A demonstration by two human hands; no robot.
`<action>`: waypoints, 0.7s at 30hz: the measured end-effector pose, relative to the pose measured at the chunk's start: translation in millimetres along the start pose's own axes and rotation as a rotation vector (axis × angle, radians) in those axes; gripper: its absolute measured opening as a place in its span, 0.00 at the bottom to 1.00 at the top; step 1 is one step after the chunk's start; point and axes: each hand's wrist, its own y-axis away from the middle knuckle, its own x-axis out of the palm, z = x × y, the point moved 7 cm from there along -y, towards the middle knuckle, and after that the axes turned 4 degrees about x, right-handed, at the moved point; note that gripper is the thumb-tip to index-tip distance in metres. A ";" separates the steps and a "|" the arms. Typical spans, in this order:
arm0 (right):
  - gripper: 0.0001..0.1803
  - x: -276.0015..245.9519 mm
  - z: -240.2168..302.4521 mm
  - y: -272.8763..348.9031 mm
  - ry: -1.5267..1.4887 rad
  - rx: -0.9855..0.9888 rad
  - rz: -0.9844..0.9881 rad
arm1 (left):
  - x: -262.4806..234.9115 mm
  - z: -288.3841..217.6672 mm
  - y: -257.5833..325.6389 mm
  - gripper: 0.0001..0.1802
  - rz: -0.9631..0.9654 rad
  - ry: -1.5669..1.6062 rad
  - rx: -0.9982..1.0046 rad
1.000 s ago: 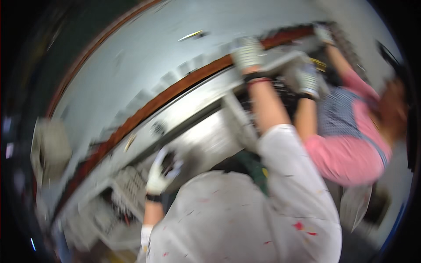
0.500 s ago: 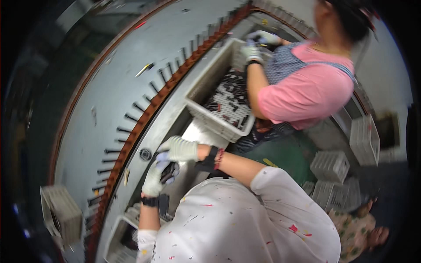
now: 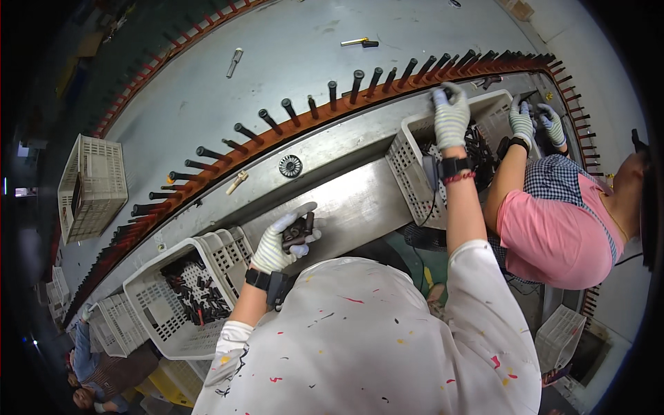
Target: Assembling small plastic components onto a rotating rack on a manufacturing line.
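Note:
My left hand (image 3: 282, 243), in a white knit glove, is closed around a few small dark cylindrical parts (image 3: 297, 229) above the steel bench. Just left of it sits a pale plastic basket (image 3: 159, 304) holding several more dark parts. My right hand (image 3: 450, 115), also gloved, reaches far forward to the rim of a second pale basket (image 3: 408, 166), its fingers up against the row of dark pegs (image 3: 346, 86) on the big round table; whether it holds anything cannot be told.
A person in a pink shirt (image 3: 553, 225) works at my right, gloved hands (image 3: 532, 121) at the same basket. A large grey round table (image 3: 290, 48) with an orange rim carries loose tools. Empty baskets (image 3: 90, 183) stand at left and lower right.
The view has swung and steadied. My right hand left my left hand and stretched out to the right basket and the pegs. My left hand keeps its parts.

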 end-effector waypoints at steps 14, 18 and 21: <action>0.12 -55.7 -19.9 -165.7 0.206 -0.325 -0.305 | -8.6 5.6 -13.9 0.26 -0.230 -0.224 0.103; 0.11 -21.0 -31.1 -161.6 0.400 -0.321 -0.113 | 0.1 2.1 -23.7 0.25 -0.246 -0.291 0.120; 0.13 0.6 -24.0 -134.3 0.480 -0.329 -0.031 | 1.4 -1.6 -30.9 0.24 -0.245 -0.289 0.157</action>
